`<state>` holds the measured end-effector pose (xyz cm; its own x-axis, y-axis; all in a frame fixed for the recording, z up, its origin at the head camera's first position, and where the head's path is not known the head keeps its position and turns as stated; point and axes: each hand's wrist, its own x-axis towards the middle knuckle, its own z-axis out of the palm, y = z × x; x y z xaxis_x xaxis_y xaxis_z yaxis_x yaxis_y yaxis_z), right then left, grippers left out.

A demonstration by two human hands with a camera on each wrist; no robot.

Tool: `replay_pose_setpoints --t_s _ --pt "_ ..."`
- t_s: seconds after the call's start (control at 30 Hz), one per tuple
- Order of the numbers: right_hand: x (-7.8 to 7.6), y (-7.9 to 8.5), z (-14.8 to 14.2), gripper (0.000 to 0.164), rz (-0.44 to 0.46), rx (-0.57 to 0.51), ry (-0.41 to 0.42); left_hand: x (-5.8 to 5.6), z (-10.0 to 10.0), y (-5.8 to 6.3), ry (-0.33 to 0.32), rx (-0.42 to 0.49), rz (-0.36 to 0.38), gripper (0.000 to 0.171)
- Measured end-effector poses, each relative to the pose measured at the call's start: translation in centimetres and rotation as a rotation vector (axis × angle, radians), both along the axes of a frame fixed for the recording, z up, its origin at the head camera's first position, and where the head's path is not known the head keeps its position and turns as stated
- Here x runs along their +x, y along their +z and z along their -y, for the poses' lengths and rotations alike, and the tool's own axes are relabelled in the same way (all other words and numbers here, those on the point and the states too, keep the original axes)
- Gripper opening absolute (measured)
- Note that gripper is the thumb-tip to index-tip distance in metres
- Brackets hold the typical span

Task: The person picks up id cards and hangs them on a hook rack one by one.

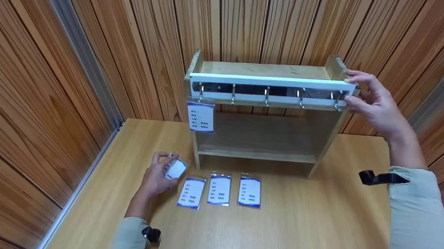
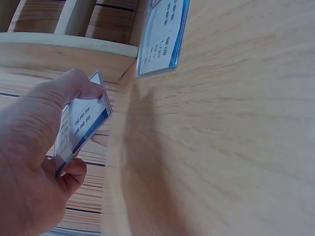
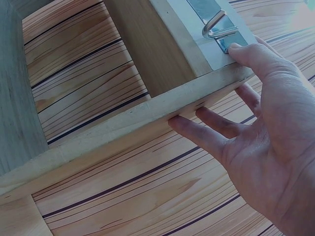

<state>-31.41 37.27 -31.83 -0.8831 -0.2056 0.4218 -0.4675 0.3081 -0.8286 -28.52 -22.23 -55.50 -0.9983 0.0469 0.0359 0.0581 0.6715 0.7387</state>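
In the head view, my left hand pinches a clear-sleeved name badge by its edges, tilted, at the left of the table. The left wrist view shows the thumb on that badge's printed face and fingers behind it. My right hand holds the right end of a white hook rail on a wooden shelf. The thumb presses the rail's front beside the end hook; other fingers touch the shelf's outer side panel. One badge hangs at the leftmost hook.
Three more badges lie in a row before the shelf: a left badge, a middle badge and a right badge. Wood-plank walls stand behind and beside the table. Black straps are at both sleeves.
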Motion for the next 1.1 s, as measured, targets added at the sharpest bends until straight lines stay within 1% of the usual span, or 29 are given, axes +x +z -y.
replay_pose_setpoints --t_s 0.07,0.17,0.37,0.67,0.8,1.0,1.1 --pt "0.0 0.1 0.0 0.047 -0.002 0.008 0.000 0.1 -0.1 0.2 -0.005 -0.007 -0.006 0.088" --pt "0.1 0.1 0.0 0.047 -0.004 0.025 -0.011 0.1 -0.2 0.4 -0.014 0.004 0.009 0.087" --pt "0.2 0.3 0.1 0.046 0.002 0.016 -0.013 0.4 -0.8 1.0 -0.038 -0.003 0.005 0.086" --pt "0.0 0.2 0.1 0.046 -0.001 -0.006 -0.004 0.8 -2.3 1.4 -0.036 0.013 0.038 0.089" --pt "-0.1 0.0 0.1 0.046 -0.004 -0.019 0.010 1.0 -3.2 1.8 -0.041 0.013 0.023 0.087" --pt "0.0 -0.1 0.0 0.045 0.000 -0.020 0.008 1.4 -4.4 2.3 -0.062 0.005 -0.036 0.088" --pt "0.1 -0.1 0.0 0.045 -0.002 -0.014 0.005 1.5 -4.8 2.4 -0.068 0.006 -0.052 0.089"
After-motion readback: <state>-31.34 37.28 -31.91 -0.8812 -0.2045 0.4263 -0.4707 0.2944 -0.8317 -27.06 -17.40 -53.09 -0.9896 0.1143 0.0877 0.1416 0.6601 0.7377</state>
